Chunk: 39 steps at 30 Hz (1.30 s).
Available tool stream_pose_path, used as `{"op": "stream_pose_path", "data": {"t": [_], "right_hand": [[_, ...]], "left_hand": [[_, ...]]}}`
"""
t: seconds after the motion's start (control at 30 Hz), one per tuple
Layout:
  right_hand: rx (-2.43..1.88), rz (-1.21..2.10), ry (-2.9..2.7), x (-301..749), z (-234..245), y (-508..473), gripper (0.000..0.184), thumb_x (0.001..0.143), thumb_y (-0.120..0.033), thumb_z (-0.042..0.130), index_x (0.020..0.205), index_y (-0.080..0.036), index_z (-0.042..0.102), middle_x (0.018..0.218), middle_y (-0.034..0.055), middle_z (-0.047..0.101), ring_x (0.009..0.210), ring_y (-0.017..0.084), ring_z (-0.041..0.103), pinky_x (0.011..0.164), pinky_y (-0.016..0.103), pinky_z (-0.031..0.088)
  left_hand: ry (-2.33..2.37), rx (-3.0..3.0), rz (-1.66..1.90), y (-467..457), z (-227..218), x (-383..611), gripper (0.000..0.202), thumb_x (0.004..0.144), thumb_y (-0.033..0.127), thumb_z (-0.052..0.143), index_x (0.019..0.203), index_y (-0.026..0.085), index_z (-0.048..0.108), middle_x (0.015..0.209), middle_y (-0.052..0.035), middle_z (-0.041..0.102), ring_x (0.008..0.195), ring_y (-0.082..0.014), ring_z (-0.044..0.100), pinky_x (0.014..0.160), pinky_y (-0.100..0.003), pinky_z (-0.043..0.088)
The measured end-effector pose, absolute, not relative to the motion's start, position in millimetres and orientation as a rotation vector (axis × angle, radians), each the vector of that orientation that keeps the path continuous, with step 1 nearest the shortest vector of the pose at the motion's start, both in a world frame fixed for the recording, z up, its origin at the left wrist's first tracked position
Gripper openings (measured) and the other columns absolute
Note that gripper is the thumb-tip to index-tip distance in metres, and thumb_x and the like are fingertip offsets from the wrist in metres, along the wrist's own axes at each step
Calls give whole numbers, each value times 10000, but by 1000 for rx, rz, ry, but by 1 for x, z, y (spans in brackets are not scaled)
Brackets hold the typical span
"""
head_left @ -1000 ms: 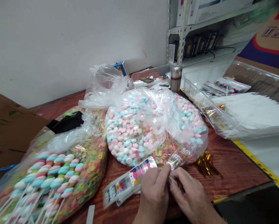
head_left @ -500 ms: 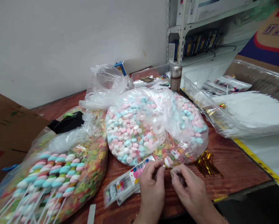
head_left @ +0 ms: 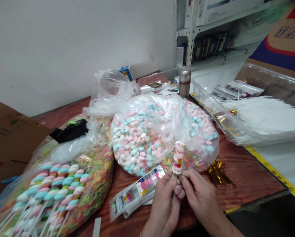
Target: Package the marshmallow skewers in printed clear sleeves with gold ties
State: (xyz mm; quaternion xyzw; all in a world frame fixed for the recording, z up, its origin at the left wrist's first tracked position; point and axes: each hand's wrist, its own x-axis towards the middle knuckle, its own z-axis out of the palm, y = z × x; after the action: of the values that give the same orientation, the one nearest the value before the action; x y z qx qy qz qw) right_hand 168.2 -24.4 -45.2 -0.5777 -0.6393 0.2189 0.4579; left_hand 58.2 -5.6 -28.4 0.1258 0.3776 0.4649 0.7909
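Upright between my hands stands a marshmallow stick [head_left: 178, 158] in a clear printed wrapper. My left hand [head_left: 163, 202] is closed around its lower end, with the white stick running down past the fingers. At the wrapper's neck, the fingers of my right hand [head_left: 201, 194] are pinched together against the left fingertips, and a small gold bit shows there. Gold twist ties [head_left: 220, 172] lie in a pile to the right. Flat printed wrappers [head_left: 137, 191] are stacked left of my hands. Several bare marshmallow sticks [head_left: 57, 181] rest at the left.
Behind my hands sits a large clear bag of pastel marshmallows [head_left: 135, 141]. A bag of coloured cereal rings [head_left: 100, 174] lies under the bare sticks. At right, a clear plastic bin [head_left: 251, 140] holds white sticks [head_left: 265, 115]. A metallic flask [head_left: 184, 82] stands behind.
The wrapped marshmallow stick has swung from leaning away to upright facing me. My hands have come together at its neck, and the left fingers now wrap the stick.
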Motion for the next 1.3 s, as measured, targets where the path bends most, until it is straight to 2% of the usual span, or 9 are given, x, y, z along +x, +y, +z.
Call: {"op": "stream_pose_path", "data": {"t": [0.13,0.27,0.43,0.63,0.87,0.97,1.07,1.2,1.3], "right_hand": [[-1406,114,-1819,172,-44,-22,255,970,-143,382,780,-201,542,645,4,540,561,142,552,536,254,384],[-1319,183,-1883,172,-42,-23,223,969,-124,370,875,-179,565,704,28,565,620,156,574,576,263,402],[-1301,569,-1700,169,-41,-25,244,984,-175,391,773,-221,504,657,-23,538,582,123,547,569,235,425],[-1352,207,-1703,161,-48,-26,223,994,-219,425,1161,-134,545,980,104,675,918,194,651,781,277,497],[-1288,91,-1778,158,-40,-25,178,967,-114,445,1088,-123,575,800,77,662,749,184,646,697,281,478],[-1304,248,-1739,162,-31,-25,144,952,-128,448,915,-185,575,706,27,613,638,162,611,615,269,452],[-1259,433,-1745,168,-24,-28,134,928,-129,455,878,-206,554,713,12,590,648,153,604,600,252,442],[-1242,617,-1793,180,-22,-34,112,921,-159,464,879,-209,555,742,7,578,653,145,582,595,240,426],[-1362,822,-1676,190,-21,-38,156,939,-221,460,807,-216,543,716,-13,560,638,132,550,584,225,402]], "left_hand": [[1119,965,990,-6,-34,45,255,858,290,620,1082,178,669,683,5,572,567,-101,481,573,-222,409],[1282,1593,1013,-8,-36,32,279,894,276,542,1129,214,678,880,-68,677,790,-185,600,750,-304,455],[1234,1105,976,-8,-28,42,201,917,327,516,916,171,643,519,66,468,435,-86,394,469,-214,337],[1178,878,1055,-4,-30,48,196,853,339,616,881,145,626,520,56,542,415,-69,414,449,-193,330],[1157,869,1080,-7,-34,45,176,831,332,660,890,170,695,586,40,584,485,-81,472,514,-197,398],[1085,936,1061,-7,-31,42,148,863,295,627,926,201,723,684,16,645,639,-115,570,687,-230,468],[984,1067,968,-5,-21,35,158,872,246,606,968,229,731,957,-33,709,952,-199,628,898,-315,464],[856,1333,912,-2,-3,18,251,843,115,582,920,272,763,1446,-20,494,1307,-268,461,1103,-424,328],[843,1687,738,0,4,7,383,825,21,496,779,278,775,1542,43,365,1427,-287,281,1169,-497,173]]}}
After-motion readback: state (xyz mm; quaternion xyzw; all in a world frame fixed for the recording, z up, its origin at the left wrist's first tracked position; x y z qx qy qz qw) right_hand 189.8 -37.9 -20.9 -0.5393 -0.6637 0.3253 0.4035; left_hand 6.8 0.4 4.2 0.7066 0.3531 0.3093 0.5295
